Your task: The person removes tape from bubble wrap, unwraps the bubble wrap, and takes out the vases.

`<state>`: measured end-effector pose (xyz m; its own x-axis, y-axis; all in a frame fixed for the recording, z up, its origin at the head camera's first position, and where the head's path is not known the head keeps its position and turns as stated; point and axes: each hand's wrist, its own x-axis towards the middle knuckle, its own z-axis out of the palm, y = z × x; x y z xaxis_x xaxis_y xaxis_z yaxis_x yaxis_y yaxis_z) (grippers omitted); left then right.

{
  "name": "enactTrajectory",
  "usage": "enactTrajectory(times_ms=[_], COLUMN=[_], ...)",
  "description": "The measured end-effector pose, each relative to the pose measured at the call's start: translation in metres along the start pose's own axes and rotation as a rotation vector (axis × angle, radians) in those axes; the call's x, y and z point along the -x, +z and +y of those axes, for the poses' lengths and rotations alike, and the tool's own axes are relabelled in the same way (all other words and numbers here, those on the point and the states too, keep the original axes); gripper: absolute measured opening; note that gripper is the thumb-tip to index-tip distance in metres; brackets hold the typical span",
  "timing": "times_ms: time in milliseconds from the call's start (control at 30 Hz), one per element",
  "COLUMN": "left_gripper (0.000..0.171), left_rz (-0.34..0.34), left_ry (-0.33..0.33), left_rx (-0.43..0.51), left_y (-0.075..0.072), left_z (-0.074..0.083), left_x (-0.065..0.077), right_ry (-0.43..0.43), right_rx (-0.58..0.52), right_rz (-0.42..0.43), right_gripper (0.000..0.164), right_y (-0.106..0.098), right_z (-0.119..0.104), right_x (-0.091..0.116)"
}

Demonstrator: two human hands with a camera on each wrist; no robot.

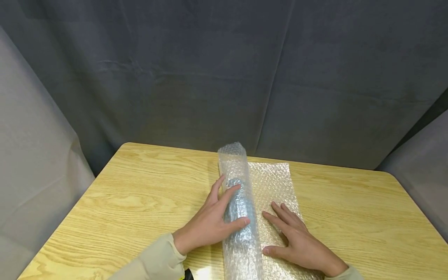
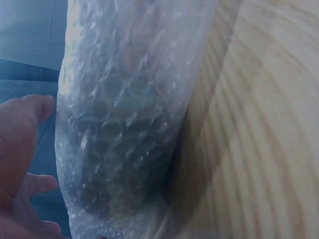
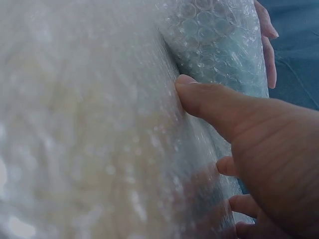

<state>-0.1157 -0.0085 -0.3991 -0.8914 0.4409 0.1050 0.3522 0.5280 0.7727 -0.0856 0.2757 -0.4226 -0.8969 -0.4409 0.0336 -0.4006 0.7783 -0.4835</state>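
Observation:
A bluish object [image 1: 241,204], its kind blurred by the wrap, lies inside a long roll of bubble wrap [image 1: 235,165] on the table. My left hand [image 1: 212,224] rests over the roll with fingers and thumb spread. To the right, a flat stretch of bubble wrap [image 1: 271,181] runs out from the roll. On that sheet lies my right hand [image 1: 294,239], fingers apart, its thumb close to the roll's edge. In the left wrist view the wrapped roll [image 2: 124,114] stands beside my fingers. The right wrist view has my thumb [image 3: 209,102] against the wrap.
The wooden table [image 1: 150,186] extends on both sides of the wrap. A dark grey curtain [image 1: 192,97] hangs behind its far edge, with light grey cloth [image 1: 35,136] at the left. A small black item [image 1: 188,274] shows by my left sleeve.

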Motion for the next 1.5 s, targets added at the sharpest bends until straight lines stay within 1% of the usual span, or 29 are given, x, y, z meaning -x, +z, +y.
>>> enactTrajectory(times_ms=[233, 533, 1000, 1267, 1500], left_gripper=[0.084, 0.080, 0.079, 0.078, 0.081], left_rz=[-0.037, -0.086, -0.127, -0.121, -0.121], left_ry=[0.044, 0.060, 0.045, 0.027, 0.006], left_rx=[-0.046, -0.063, -0.057, -0.039, -0.039], left_y=[0.004, 0.000, -0.006, -0.007, -0.009], left_z=[0.001, -0.002, -0.004, -0.006, -0.008], left_x=[0.003, 0.004, 0.004, 0.005, 0.006], right_ry=[0.000, -0.002, -0.005, -0.025, -0.007], right_rx=[0.003, 0.004, 0.005, 0.000, 0.000], right_rz=[0.003, 0.005, 0.015, 0.014, 0.006], right_gripper=[0.084, 0.084, 0.083, 0.083, 0.083], right_y=[0.000, 0.000, 0.001, 0.001, 0.002], right_z=[0.000, 0.001, 0.003, 0.004, 0.005], right_x=[0.000, 0.000, 0.000, -0.003, -0.002])
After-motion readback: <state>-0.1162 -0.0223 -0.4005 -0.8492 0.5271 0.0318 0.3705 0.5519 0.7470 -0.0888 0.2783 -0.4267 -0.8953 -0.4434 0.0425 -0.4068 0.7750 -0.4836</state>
